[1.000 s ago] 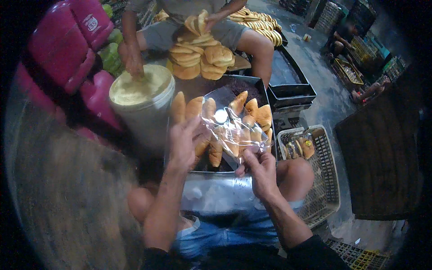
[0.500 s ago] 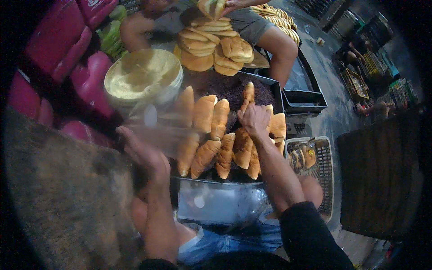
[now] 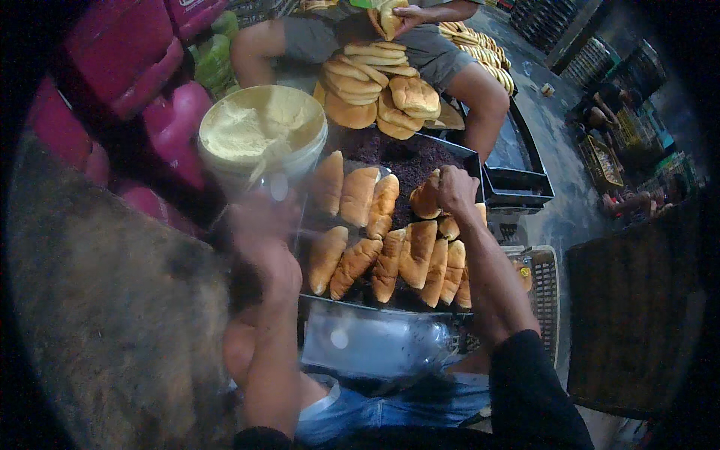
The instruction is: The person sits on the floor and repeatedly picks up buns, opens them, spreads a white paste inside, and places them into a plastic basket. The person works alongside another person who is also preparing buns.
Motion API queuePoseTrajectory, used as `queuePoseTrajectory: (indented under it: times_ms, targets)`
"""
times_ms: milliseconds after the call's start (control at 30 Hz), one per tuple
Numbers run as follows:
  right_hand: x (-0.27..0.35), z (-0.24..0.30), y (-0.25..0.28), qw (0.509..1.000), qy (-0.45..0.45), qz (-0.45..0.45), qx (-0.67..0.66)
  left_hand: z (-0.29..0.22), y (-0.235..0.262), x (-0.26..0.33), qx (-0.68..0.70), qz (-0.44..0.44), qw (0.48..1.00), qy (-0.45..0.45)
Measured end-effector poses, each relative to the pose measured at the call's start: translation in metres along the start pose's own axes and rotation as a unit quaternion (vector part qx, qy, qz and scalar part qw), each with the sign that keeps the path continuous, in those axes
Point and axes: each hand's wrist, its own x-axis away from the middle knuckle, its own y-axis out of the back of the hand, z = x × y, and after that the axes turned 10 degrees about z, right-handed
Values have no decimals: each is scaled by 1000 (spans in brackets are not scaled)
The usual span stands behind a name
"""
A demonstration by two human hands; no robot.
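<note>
My right hand [image 3: 457,189] is closed on the right end of a golden-brown bread roll [image 3: 424,198], above dark crumbly shreds [image 3: 384,157] in a black tray [image 3: 480,174]. Motion smears my left hand [image 3: 262,231] at the tray's left side, and its fingers cannot be made out. Just above it shows a white oval mark [image 3: 279,187], which seems to be on a clear plastic bag. Several long rolls [image 3: 356,264] lie in two rows across the tray. Beyond my left hand stands a white bucket [image 3: 319,150] with a pale cream-coloured mass.
Flat buns [image 3: 415,97] are piled beyond the tray, before another person whose hand [image 3: 410,19] holds a bun. Clear plastic [image 3: 375,341] with a white oval lies over my lap. A crate [image 3: 547,292] stands at right, magenta seats [image 3: 169,124] at left.
My right hand has moved right and nearer, with the roll now turned lower. My left hand, flat before, has shifted up and right. The view has also shifted slightly.
</note>
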Motion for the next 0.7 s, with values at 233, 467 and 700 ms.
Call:
queuePoseTrajectory:
  times_ms: [233, 467, 700]
  targets:
    - [131, -60, 79, 866, 79, -64, -490, 34, -1, 1, -63, 10, 998, 17]
    - [205, -58, 102, 755, 125, -36, -643, 46, -22, 31, -120, 47, 991, -28]
    - [218, -54, 90, 729, 131, -9, -672, 17, -23, 70, -152, 80, 985, -34]
